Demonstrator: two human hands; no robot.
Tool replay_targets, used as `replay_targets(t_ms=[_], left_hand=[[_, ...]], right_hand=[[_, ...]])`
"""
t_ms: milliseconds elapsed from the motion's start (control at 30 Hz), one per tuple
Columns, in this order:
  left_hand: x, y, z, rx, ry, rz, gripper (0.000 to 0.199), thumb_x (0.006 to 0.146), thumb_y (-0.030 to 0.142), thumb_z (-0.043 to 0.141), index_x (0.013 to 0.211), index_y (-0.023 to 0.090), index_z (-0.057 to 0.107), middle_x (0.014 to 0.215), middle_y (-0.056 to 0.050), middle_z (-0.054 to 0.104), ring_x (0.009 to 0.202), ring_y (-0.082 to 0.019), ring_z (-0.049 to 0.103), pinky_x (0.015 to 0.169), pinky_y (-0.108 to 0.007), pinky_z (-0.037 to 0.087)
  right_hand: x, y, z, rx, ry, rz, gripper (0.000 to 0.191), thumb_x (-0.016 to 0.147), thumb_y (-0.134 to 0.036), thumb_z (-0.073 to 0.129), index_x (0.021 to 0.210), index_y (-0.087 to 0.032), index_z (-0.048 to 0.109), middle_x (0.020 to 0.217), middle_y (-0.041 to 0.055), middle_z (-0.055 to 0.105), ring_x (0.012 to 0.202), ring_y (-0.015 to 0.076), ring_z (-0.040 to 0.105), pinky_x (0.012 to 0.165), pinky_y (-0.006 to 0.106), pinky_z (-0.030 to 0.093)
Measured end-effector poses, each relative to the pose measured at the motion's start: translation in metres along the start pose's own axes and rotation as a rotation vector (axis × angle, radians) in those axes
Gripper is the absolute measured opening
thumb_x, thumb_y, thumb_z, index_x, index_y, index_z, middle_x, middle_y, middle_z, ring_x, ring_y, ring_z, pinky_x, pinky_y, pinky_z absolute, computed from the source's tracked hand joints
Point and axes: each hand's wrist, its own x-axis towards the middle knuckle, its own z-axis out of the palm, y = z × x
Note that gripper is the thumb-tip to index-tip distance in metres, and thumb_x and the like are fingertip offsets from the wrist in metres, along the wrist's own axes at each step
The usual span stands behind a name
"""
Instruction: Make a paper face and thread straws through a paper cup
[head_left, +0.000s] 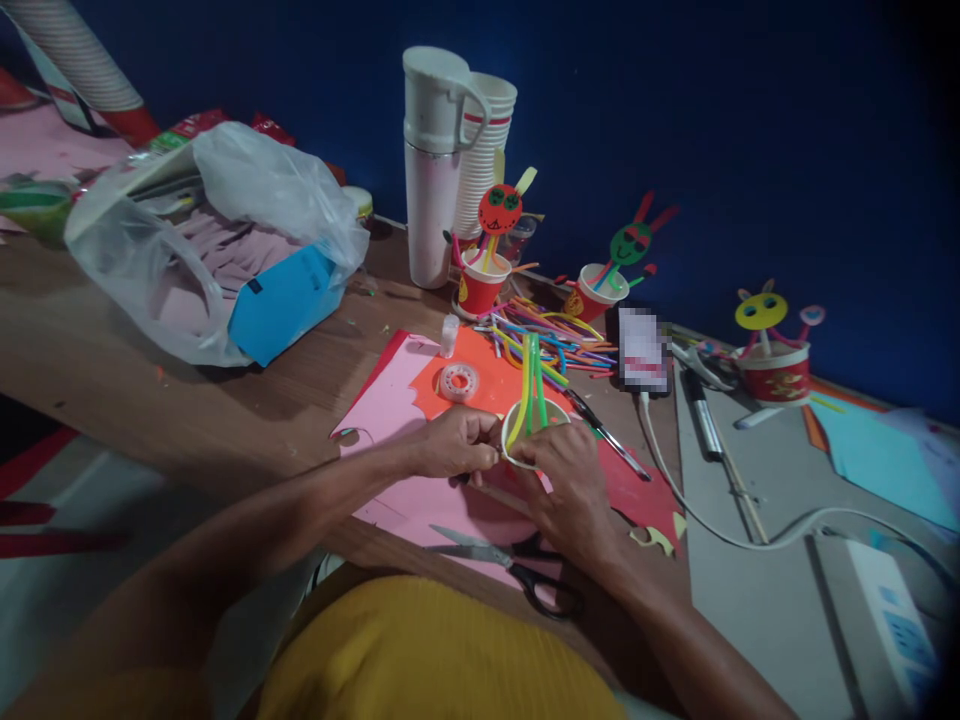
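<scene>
A white-rimmed paper cup [553,412] stands between my hands, with yellow and green drinking straws [531,385] rising from it. My left hand [456,442] is closed, thumb and fingers pinched against the left side of the rim. Over the near rim bends my right hand [566,480], its fingers gripping the cup edge and partly hiding the inside. Whether a small piece sits between the left fingertips is hidden. Scissors [517,565] with black handles lie below the cup, and a tape roll [459,381] is beyond my left hand.
Loose colored straws [555,335], a pen [611,435] and a charging phone [643,350] lie beyond. Three decorated cups, one with a red face [500,210], stand along the wall near a flask [433,200]. A plastic bag [262,180] is left; a cable [697,515] runs right.
</scene>
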Motion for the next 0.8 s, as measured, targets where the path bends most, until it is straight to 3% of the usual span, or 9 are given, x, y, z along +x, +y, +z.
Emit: replay_targets(t_ms=[467, 800], left_hand=[[-0.002, 0.002, -0.002, 0.034, -0.004, -0.006, 0.008, 0.065, 0.015, 0.052, 0.073, 0.015, 0.052, 0.059, 0.006, 0.053, 0.044, -0.007, 0.056, 0.038, -0.014, 0.040], [-0.004, 0.002, 0.014, -0.008, 0.224, 0.112, 0.016, 0.064, 0.025, 0.060, 0.075, 0.016, 0.051, 0.063, 0.006, 0.051, 0.051, -0.006, 0.050, 0.049, -0.018, 0.044]], right_hand=[[0.000, 0.004, -0.003, 0.007, -0.023, -0.054, 0.015, 0.083, -0.014, 0.052, 0.090, -0.024, 0.061, 0.082, 0.0024, 0.063, 0.084, 0.0203, 0.051, 0.091, 0.043, 0.031], [0.005, 0.002, -0.002, 0.021, 0.137, 0.019, 0.009, 0.084, -0.015, 0.054, 0.084, -0.022, 0.060, 0.076, 0.0016, 0.063, 0.078, 0.0191, 0.053, 0.083, 0.038, 0.035]])
